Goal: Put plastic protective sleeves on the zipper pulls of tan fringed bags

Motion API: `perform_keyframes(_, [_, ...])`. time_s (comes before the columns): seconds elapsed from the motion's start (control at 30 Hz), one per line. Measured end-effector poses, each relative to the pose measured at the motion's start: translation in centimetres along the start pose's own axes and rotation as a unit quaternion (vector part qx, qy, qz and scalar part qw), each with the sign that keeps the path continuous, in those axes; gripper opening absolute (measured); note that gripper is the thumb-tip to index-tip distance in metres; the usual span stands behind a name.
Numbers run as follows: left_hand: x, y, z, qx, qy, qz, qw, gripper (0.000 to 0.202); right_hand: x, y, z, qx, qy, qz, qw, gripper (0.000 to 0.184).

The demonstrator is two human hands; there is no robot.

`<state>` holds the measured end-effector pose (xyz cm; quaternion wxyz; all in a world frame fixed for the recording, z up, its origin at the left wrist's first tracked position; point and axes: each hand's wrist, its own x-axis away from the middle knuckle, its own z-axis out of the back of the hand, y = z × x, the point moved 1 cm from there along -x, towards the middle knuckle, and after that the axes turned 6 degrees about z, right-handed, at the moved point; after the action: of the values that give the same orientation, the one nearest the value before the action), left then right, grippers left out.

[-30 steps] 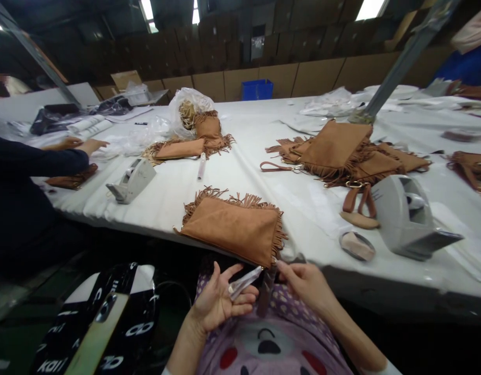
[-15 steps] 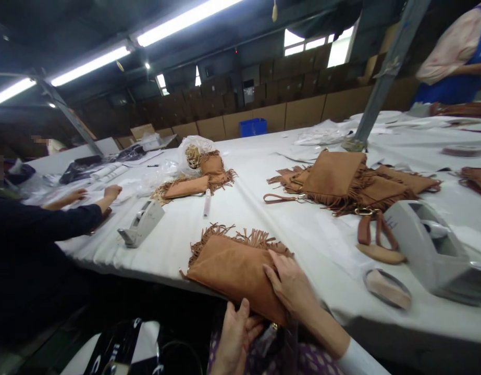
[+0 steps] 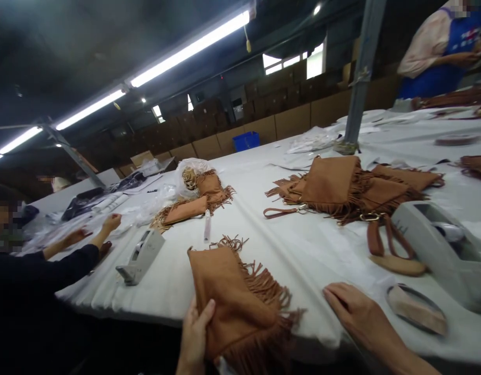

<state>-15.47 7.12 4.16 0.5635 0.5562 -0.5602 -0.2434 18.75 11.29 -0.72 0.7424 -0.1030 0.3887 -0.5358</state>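
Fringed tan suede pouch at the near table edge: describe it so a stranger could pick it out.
At the near edge of the long white-covered table, find the tan fringed suede pouch, hanging over the edge. Unlike the pouches lying farther off, it is gripped in the left hand.

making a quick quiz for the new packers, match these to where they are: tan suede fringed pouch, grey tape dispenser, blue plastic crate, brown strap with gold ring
Things:
1. tan suede fringed pouch
2. grey tape dispenser
3. blue plastic crate
4. brown strap with gold ring

Places:
A. far back, against the cardboard boxes
B. on the white-covered table, near a seated co-worker's hand
C. in the left hand
D. just below a pile of tan fringed pouches

Pairs: 1-C, 2-B, 3-A, 4-D
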Motion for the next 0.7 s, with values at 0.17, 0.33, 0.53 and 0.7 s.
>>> perform_keyframes(0.17, [-5.7, 11.0, 1.6, -0.079, 0.035, -0.126, 0.988, 0.05, 1.4, 0.0, -0.2, 0.0, 0.005, -0.006, 1.0, 0.025])
perform_keyframes(0.33, [-12.8, 20.7, 1.9, -0.03, 0.149, -0.303, 0.941, 0.061, 0.6, -0.7, 0.7, -0.076, -0.002, -0.126, 0.989, 0.023])
perform_keyframes(0.53, [-13.3, 10.5, -0.7, -0.203, 0.05, -0.179, 0.962, 0.057, -7.3, 4.8, 5.4, -0.248, 0.15, -0.323, 0.901, 0.029])
perform_keyframes(0.7, [-8.6, -4.5, -2.8, -0.325, -0.015, -0.136, 0.936, 0.048, -16.2, 11.2, 8.6, -0.195, 0.241, -0.342, 0.887, 0.035])
